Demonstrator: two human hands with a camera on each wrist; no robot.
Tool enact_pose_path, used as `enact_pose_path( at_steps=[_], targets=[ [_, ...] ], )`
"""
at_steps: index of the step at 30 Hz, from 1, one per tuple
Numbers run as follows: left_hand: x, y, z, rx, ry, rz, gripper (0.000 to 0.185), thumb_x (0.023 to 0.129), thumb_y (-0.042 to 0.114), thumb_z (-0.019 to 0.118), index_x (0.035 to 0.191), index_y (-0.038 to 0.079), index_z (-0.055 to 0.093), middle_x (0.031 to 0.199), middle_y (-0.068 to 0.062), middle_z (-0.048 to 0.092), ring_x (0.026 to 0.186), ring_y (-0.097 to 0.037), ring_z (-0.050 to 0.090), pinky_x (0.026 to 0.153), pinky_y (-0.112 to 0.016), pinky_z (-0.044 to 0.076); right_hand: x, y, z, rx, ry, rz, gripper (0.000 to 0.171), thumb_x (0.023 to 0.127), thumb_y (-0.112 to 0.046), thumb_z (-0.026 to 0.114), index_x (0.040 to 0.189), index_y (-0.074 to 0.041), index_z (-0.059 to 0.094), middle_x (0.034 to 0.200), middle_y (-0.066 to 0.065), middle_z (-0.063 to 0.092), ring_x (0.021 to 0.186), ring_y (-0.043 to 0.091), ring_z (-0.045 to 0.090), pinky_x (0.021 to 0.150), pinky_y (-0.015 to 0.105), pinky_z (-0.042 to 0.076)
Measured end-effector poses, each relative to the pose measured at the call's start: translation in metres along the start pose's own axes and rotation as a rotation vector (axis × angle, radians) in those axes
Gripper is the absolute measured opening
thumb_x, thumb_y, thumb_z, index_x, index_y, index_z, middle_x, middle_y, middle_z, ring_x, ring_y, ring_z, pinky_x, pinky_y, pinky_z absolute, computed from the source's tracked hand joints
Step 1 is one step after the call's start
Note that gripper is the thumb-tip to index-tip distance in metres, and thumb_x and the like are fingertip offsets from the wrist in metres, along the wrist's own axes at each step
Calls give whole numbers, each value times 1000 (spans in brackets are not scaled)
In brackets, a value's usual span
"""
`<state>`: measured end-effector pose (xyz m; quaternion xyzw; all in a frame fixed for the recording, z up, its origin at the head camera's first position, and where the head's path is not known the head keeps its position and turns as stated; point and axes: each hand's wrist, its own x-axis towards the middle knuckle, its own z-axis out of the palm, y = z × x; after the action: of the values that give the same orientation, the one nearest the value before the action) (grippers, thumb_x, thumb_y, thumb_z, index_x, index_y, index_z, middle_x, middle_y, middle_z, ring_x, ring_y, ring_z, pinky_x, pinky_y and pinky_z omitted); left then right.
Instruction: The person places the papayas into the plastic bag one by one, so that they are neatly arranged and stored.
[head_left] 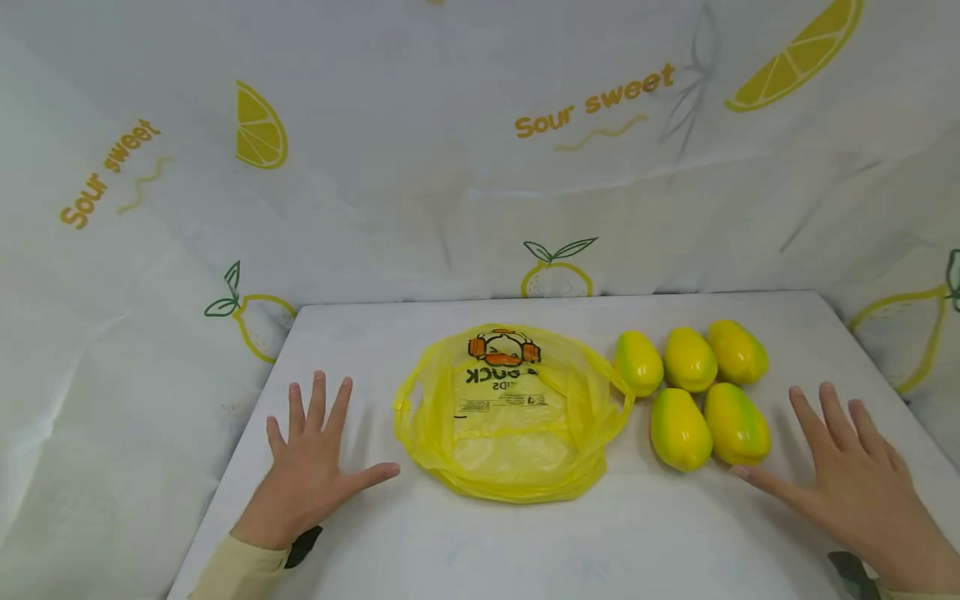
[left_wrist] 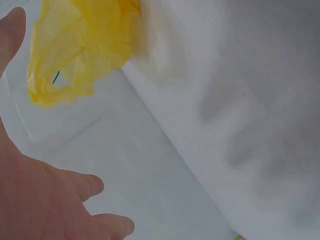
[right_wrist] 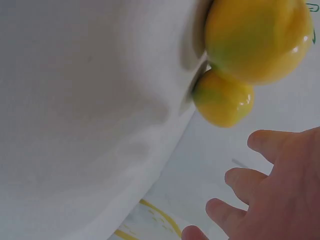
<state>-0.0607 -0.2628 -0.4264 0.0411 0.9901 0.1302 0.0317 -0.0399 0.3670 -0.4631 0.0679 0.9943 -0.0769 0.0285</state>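
Your left hand (head_left: 313, 467) lies flat on the white table (head_left: 525, 542), fingers spread apart, holding nothing. The yellow plastic bag (head_left: 510, 417) sits at its 3 o'clock, just beside the thumb, not touching; the bag's mouth is loosely open, with a duck print at its far edge. Your right hand (head_left: 847, 483) is also flat, fingers spread, empty. Five yellow-green mangoes (head_left: 693, 392) cluster at its 10 o'clock, three in the back row, two in front. The nearest mango (head_left: 737, 423) is just beside your right thumb; contact unclear. The mangoes lie at the bag's 3 o'clock, the back-left one close to a bag handle. A lemon-print cloth (head_left: 480, 150) backs the table.
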Motion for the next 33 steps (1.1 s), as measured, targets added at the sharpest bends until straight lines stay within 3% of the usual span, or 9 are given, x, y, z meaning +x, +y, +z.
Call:
enact_pose_path(
  at_steps=[6,12,16,21,29,33],
  targets=[
    [5,12,8,-85,-15,27,129,83,90,66,176,30,-1,182,-7,-19,167,-45,-19,122,-84,1,2,-1,-3,-2,19,-36,139,89,-83,65,169,7,-4,169,42,-13,156,67,-9,120,83,6],
    [9,29,10,-215,3,42,120,89,83,66,176,32,1,184,-10,-6,169,-45,-5,124,-81,15,6,-4,-9,55,24,-46,128,95,-77,64,171,3,-2,171,42,-8,147,74,13,105,90,22],
    [6,40,12,-347,-29,12,113,94,79,64,174,36,-3,184,-6,-3,169,-43,4,125,-78,22,11,-8,-11,121,-25,-74,120,100,-72,62,172,1,-1,170,44,-5,140,76,21,100,90,27],
    [6,48,20,-503,-25,10,104,101,67,64,175,32,-1,184,-4,3,170,-35,10,131,-69,19,15,-13,-12,136,-87,-84,116,103,-71,57,170,5,1,168,47,1,135,76,27,97,90,32],
    [16,61,33,-660,12,-18,91,106,58,62,175,26,13,181,-3,22,160,-37,39,117,-60,48,19,-26,-20,158,-69,-48,112,105,-72,51,168,11,9,161,51,21,133,74,32,99,88,33],
    [17,65,37,-670,21,-26,89,106,58,62,174,24,16,177,-4,33,155,-30,47,113,-56,52,20,-28,-21,180,-76,-60,111,105,-71,51,167,12,11,155,52,31,131,73,37,99,86,35]
  ],
)
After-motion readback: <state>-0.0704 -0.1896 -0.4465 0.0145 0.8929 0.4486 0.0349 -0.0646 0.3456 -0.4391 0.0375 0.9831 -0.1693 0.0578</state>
